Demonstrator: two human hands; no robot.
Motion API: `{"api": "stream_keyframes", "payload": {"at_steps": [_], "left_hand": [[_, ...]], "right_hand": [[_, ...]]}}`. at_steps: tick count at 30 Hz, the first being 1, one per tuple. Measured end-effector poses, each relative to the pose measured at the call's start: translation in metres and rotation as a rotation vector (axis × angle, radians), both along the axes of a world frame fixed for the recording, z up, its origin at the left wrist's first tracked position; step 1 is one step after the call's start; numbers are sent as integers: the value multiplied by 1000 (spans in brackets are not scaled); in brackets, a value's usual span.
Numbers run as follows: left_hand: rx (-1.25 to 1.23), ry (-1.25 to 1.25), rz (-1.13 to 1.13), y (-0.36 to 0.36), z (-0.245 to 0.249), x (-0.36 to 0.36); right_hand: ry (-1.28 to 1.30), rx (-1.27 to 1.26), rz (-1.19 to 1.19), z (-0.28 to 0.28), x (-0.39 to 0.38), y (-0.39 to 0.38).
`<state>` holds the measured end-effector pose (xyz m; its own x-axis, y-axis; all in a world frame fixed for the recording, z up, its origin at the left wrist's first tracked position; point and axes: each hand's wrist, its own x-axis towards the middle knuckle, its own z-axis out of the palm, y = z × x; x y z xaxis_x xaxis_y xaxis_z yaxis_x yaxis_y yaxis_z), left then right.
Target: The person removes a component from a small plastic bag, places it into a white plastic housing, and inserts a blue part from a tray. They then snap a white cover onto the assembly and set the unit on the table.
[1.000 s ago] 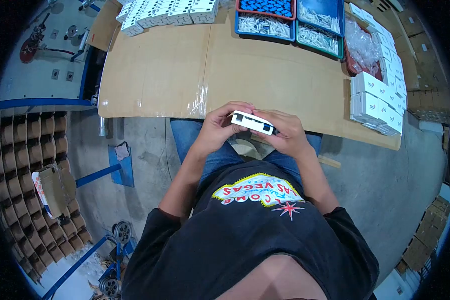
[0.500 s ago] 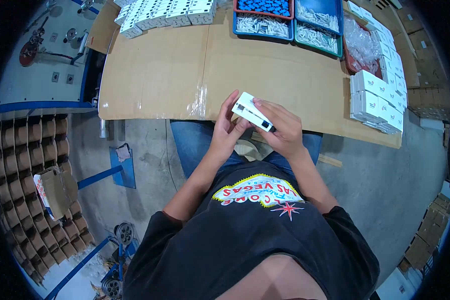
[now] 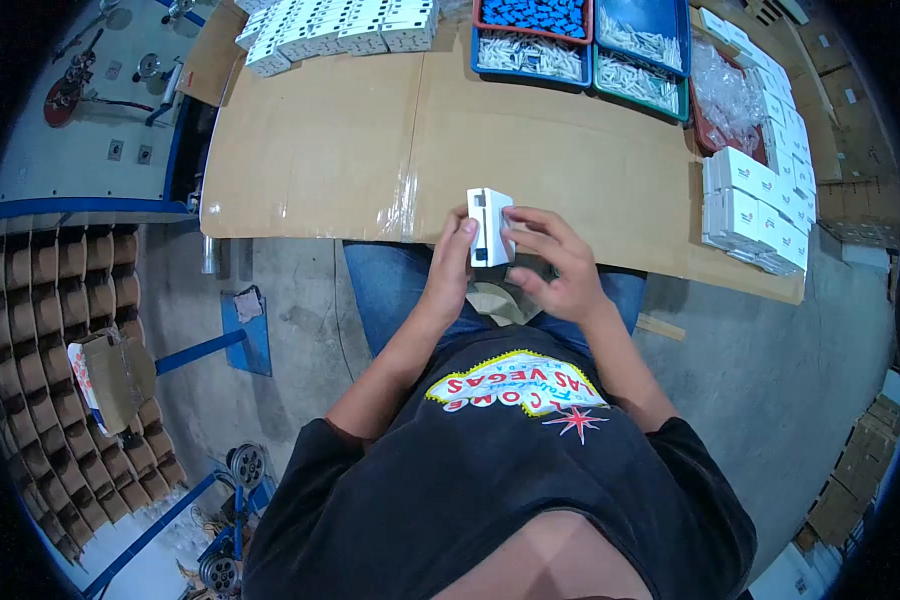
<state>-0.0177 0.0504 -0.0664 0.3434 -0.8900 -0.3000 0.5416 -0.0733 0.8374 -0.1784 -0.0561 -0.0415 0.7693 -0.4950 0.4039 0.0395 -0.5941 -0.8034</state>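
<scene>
A small white box-shaped piece (image 3: 497, 225) with dark slots along one face stands nearly upright at the front edge of the cardboard-covered table (image 3: 320, 170). My left hand (image 3: 451, 262) grips it from the left, thumb against the slotted side. From the right, my right hand (image 3: 562, 268) reaches in with fingers spread; the index fingertip is at the piece's upper right side, and the thumb hangs apart below. The far side of the piece is hidden.
White boxes stand in rows at the back left (image 3: 370, 28) and in a stack (image 3: 755, 205) on the right. A red tray of blue parts (image 3: 535, 36), a blue tray of white parts (image 3: 530, 78) and a green tray (image 3: 640, 102) sit at the back, beside crumpled clear plastic (image 3: 725, 95).
The white piece has turned from a slant to nearly upright. My right hand has loosened from it and spread its fingers, while my left hand keeps its hold.
</scene>
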Motion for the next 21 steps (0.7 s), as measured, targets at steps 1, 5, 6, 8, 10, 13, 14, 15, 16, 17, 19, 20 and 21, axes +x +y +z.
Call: {"api": "stream_keyframes", "payload": {"at_steps": [1,5,6,8,10,13,14,15,16,17,19,20,21], "left_hand": [[51,7,-72,2,-1,4],[89,-119,-307,3,-11,12],[115,-94,-328,4,-6,15],[-63,-231,-266,5,3,12],[-241,-366,-202,7,17,9],[-86,-325,-271,12,29,9],[-92,-367,-254,13,22,9],[-98,-409,-238,13,20,10],[-99,-408,-237,13,21,11],[-97,-421,-255,13,22,12],[-94,-435,-271,14,23,14],[-67,-433,-294,14,22,16],[-41,-431,-318,13,22,16]], "right_hand": [[14,11,-51,-3,0,-4],[-109,275,-219,12,11,-1],[-109,273,-218,11,8,-4],[87,317,-40,6,-1,-14],[-1,417,-20,0,1,-15],[-73,543,-5,2,1,-13],[-54,565,-11,4,0,-13],[-53,565,-10,2,-1,-13],[-42,529,-6,0,-3,-14],[-32,492,-1,-2,-3,-14],[-46,504,-2,-2,-4,-12],[-63,513,-6,-3,-4,-12],[-62,512,-6,-4,-4,-12]]}}
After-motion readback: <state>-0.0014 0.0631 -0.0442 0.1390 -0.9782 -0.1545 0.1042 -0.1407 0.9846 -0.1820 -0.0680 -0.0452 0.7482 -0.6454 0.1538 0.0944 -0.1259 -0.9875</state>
